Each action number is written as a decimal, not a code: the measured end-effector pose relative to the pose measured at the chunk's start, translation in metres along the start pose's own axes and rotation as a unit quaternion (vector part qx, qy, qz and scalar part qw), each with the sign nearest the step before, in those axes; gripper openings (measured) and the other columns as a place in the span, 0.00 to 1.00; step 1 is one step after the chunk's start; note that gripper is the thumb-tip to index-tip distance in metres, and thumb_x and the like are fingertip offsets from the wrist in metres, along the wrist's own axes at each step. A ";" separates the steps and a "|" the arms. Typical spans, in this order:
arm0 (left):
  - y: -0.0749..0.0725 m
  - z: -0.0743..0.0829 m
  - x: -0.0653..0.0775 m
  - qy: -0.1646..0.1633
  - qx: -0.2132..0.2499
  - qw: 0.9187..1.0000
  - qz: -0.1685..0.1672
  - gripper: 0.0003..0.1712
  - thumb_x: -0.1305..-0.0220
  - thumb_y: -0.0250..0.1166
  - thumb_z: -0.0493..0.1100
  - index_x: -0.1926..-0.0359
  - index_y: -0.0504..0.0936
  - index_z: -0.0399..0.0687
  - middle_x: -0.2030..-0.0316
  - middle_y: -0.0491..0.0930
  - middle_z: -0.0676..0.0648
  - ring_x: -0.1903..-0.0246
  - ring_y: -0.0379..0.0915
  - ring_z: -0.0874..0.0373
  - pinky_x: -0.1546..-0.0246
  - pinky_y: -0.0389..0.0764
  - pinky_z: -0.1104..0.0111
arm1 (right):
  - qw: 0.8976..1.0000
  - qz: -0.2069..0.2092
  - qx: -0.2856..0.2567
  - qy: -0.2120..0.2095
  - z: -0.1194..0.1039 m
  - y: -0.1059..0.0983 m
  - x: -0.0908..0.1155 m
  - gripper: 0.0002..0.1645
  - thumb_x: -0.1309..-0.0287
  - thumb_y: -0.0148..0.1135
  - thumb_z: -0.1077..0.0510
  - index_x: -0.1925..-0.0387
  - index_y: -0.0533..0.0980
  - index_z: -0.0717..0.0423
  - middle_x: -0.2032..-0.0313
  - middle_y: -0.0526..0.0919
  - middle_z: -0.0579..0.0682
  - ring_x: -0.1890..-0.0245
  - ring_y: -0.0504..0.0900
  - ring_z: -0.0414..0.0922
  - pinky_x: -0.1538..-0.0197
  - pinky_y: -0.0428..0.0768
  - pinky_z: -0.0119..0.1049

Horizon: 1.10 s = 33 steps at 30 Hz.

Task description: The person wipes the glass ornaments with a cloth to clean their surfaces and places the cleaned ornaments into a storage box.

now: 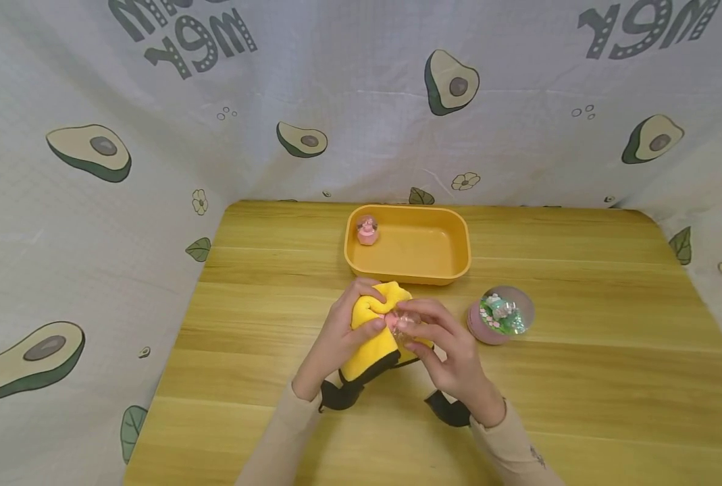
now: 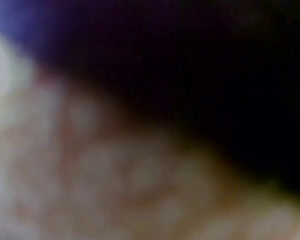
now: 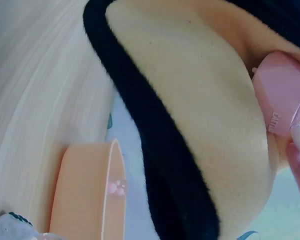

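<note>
In the head view my left hand [image 1: 342,331] grips a yellow cloth [image 1: 367,354] with a black edge, bunched around the pink base of a small snow globe [image 1: 391,320]. The fingers of my right hand [image 1: 454,351] pinch the globe's clear dome, partly covering it. Up close in the right wrist view, the pink base [image 3: 280,95] with raised lettering shows beside the cloth [image 3: 190,100]. The left wrist view is too dark and blurred to make anything out.
Beyond the hands stands a yellow tray [image 1: 427,250] with another small pink snow globe [image 1: 367,231] in its left end. To the right of my right hand, a larger snow globe [image 1: 500,315] lies tilted on the wooden table [image 1: 591,324]. An avocado-print curtain [image 1: 367,81] hangs behind.
</note>
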<state>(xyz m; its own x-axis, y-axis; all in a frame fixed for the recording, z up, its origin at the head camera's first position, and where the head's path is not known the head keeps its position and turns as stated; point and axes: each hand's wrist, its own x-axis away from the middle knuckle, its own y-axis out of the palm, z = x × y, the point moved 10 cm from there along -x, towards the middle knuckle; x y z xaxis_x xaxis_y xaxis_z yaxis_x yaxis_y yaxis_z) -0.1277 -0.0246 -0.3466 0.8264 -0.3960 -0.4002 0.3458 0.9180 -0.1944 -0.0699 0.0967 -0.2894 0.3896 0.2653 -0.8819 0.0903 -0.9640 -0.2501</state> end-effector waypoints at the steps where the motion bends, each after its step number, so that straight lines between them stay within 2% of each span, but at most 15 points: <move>1: 0.000 -0.001 0.000 -0.001 0.005 1.000 0.000 0.30 0.35 0.54 0.66 0.53 0.69 0.44 0.48 0.70 0.41 0.58 0.72 0.52 0.65 0.78 0.67 | 1.000 -0.002 0.000 -0.012 -0.002 0.001 -0.001 0.11 0.37 0.59 0.62 0.64 0.77 0.71 0.56 0.77 0.67 0.50 0.77 0.53 0.44 0.73 0.37; 4: -0.001 -0.001 0.000 0.002 0.017 1.000 0.000 0.29 0.35 0.54 0.65 0.55 0.69 0.43 0.49 0.71 0.41 0.59 0.72 0.52 0.65 0.77 0.68 | 0.999 -0.007 0.008 -0.037 -0.007 0.002 -0.003 0.10 0.37 0.58 0.63 0.64 0.78 0.70 0.58 0.78 0.67 0.52 0.76 0.54 0.43 0.72 0.38; 6: -0.002 -0.001 0.000 0.008 0.017 1.000 0.007 0.28 0.34 0.54 0.65 0.56 0.70 0.43 0.50 0.71 0.41 0.59 0.72 0.52 0.66 0.77 0.68 | 0.999 -0.010 0.010 -0.034 -0.007 0.003 -0.004 0.10 0.37 0.59 0.63 0.65 0.78 0.70 0.58 0.78 0.67 0.52 0.77 0.54 0.44 0.72 0.38; 12: -0.006 0.008 0.001 0.044 -0.013 0.998 0.034 0.25 0.32 0.53 0.62 0.56 0.71 0.44 0.51 0.71 0.42 0.57 0.70 0.51 0.63 0.76 0.67 | 0.998 0.001 -0.047 0.033 0.009 0.001 0.001 0.14 0.39 0.62 0.61 0.58 0.78 0.70 0.53 0.76 0.67 0.49 0.77 0.51 0.47 0.75 0.33; 17: -0.003 0.018 0.003 0.069 -0.079 0.994 0.032 0.28 0.34 0.53 0.64 0.51 0.71 0.46 0.48 0.69 0.42 0.52 0.69 0.49 0.57 0.75 0.64 | 0.989 0.029 -0.105 0.095 0.024 -0.004 0.008 0.20 0.40 0.64 0.61 0.51 0.75 0.73 0.49 0.74 0.67 0.44 0.73 0.52 0.45 0.73 0.35; 20: 0.002 0.018 0.005 0.055 -0.111 0.992 0.012 0.32 0.38 0.54 0.67 0.46 0.69 0.47 0.46 0.66 0.42 0.49 0.67 0.49 0.55 0.74 0.63 | 0.982 0.053 -0.127 0.133 0.031 -0.008 0.009 0.23 0.40 0.64 0.61 0.50 0.72 0.76 0.47 0.74 0.65 0.43 0.71 0.54 0.42 0.71 0.37; 22: 0.005 0.015 0.006 0.040 -0.117 0.992 -0.005 0.35 0.40 0.56 0.66 0.42 0.67 0.48 0.44 0.64 0.43 0.48 0.66 0.50 0.54 0.73 0.63 | 0.977 0.069 -0.133 0.152 0.034 -0.010 0.009 0.25 0.40 0.64 0.62 0.49 0.71 0.78 0.47 0.74 0.64 0.44 0.71 0.54 0.41 0.70 0.38; 25: 0.008 0.012 0.008 0.022 -0.115 0.993 -0.020 0.36 0.43 0.65 0.59 0.38 0.64 0.49 0.43 0.63 0.43 0.47 0.64 0.50 0.51 0.72 0.61 | 0.972 0.086 -0.138 0.171 0.036 -0.013 0.007 0.27 0.42 0.64 0.64 0.48 0.68 0.81 0.48 0.75 0.64 0.45 0.72 0.55 0.40 0.69 0.39; 28: 0.009 0.009 0.009 0.013 -0.111 0.993 -0.022 0.40 0.45 0.70 0.51 0.36 0.62 0.49 0.42 0.63 0.44 0.46 0.64 0.51 0.48 0.71 0.61 | 0.966 0.098 -0.145 0.189 0.038 -0.015 0.006 0.28 0.44 0.65 0.67 0.48 0.66 0.83 0.48 0.75 0.65 0.45 0.73 0.55 0.40 0.68 0.39; 30: 0.008 0.008 0.010 0.010 -0.111 0.994 -0.015 0.42 0.46 0.70 0.53 0.35 0.61 0.49 0.42 0.64 0.44 0.45 0.64 0.51 0.46 0.70 0.61 | 0.962 0.102 -0.155 0.201 0.040 -0.016 0.006 0.29 0.46 0.65 0.70 0.47 0.65 0.83 0.48 0.76 0.64 0.45 0.73 0.54 0.39 0.68 0.39; 33: 0.006 0.007 0.011 0.011 -0.115 0.993 0.002 0.44 0.46 0.64 0.63 0.34 0.61 0.47 0.41 0.65 0.43 0.45 0.64 0.51 0.44 0.69 0.61 | 0.958 0.108 -0.162 0.210 0.043 -0.018 0.005 0.28 0.47 0.65 0.72 0.48 0.65 0.84 0.49 0.76 0.63 0.46 0.74 0.53 0.39 0.67 0.39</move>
<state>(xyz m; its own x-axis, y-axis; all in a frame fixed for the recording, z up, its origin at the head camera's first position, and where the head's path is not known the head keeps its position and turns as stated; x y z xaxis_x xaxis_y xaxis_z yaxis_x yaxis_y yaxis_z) -0.1138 -0.0237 -0.3460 0.8170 -0.3947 -0.4203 0.2299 0.8915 -0.3902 -0.1092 0.1161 -0.3067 0.7594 0.0943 -0.6437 0.2188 -0.9688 0.1163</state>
